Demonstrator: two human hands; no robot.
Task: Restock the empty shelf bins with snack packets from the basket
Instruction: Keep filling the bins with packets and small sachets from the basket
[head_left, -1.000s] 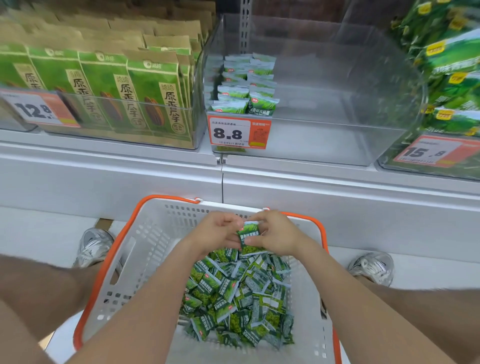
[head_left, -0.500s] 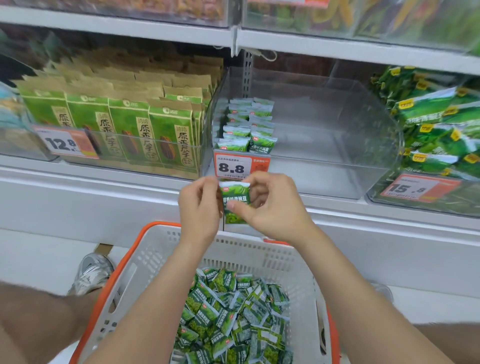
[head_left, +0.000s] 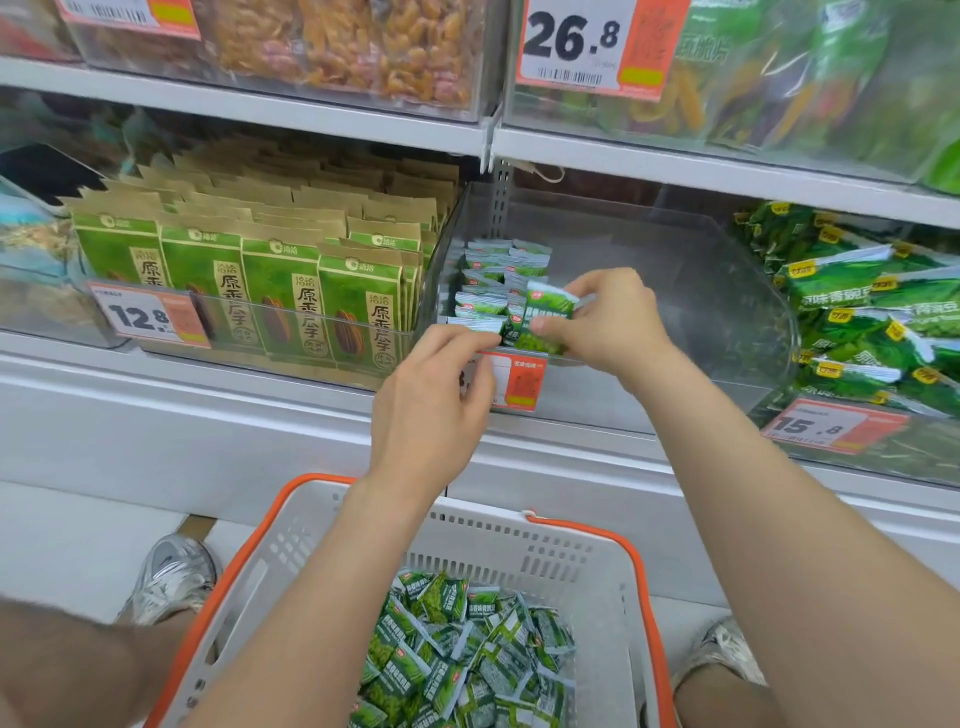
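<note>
A small green snack packet (head_left: 546, 316) is held over the front lip of the clear shelf bin (head_left: 675, 291). My right hand (head_left: 610, 325) grips its right side, while my left hand (head_left: 434, 397) pinches its lower left edge, in front of the orange price tag (head_left: 522, 382). Two short rows of the same packets (head_left: 491, 270) stand at the bin's left side; the rest of the bin is bare. Below, the white basket with an orange rim (head_left: 641, 566) holds a heap of several green packets (head_left: 467, 654).
Tall green and brown seed bags (head_left: 291, 296) fill the bin to the left. Larger green pea bags (head_left: 862, 312) fill the bin to the right. An upper shelf (head_left: 311, 111) with more bins hangs close above. My shoes (head_left: 171, 577) flank the basket.
Both hands lifted one packet out of the basket and carried it up and forward to the bin's front lip. My view has tilted up toward the shelves.
</note>
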